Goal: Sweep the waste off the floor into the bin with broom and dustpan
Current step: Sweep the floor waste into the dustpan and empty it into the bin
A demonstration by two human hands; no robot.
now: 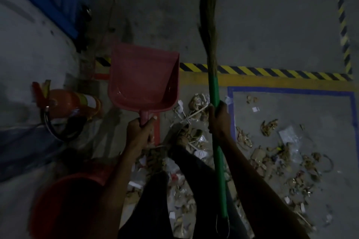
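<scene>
Red dustpan [143,77] gripped by left hand [140,132], broom [214,91] by right hand [218,118]; both raised. Waste [272,153] at four o'clock could scatter beyond the bin [64,200] under hard strokes.

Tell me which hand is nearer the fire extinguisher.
Left. The left hand grips the dustpan just right of the extinguisher; the right hand is farther right.

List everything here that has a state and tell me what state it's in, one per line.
Red plastic dustpan: held up off the floor, empty.
Green-handled grass broom: raised, bristles pointing away.
Left hand: grips the dustpan handle.
Right hand: grips the broom handle.
Scattered paper and cardboard waste: still on the floor.
Red round bin: at lower left, contents not visible.
</scene>
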